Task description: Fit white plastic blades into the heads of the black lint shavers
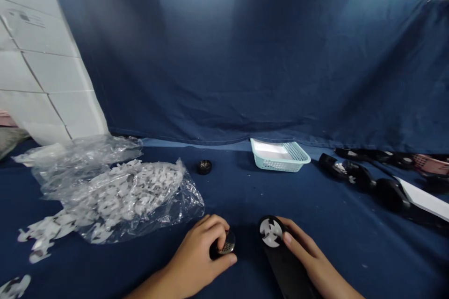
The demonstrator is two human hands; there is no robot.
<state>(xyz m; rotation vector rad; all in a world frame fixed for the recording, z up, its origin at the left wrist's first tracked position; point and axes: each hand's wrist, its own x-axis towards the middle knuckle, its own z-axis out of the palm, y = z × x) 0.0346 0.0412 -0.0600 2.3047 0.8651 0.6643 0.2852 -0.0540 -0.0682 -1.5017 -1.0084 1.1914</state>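
My left hand point(201, 252) is closed around a small round black cap with a shiny perforated top point(228, 243), low over the blue cloth. To its right, my right hand point(307, 252) grips a long black casing point(286, 268) by its round end, thumb on the rim. A white bladed rotor point(271, 232) sits in that round end, facing up. A gap of cloth separates the two hands. Left of them lies a clear plastic bag point(189, 196) with many white plastic pieces point(129, 191), some spilled out of its near left side.
A small black round part point(204, 167) lies beyond my hands. Farther back stands a light-blue basket point(280, 164) with something white inside. Several black casings point(351, 175), a white strip point(424, 198) and a pink basket point(431, 163) are at right. A blue curtain point(245, 56) hangs behind.
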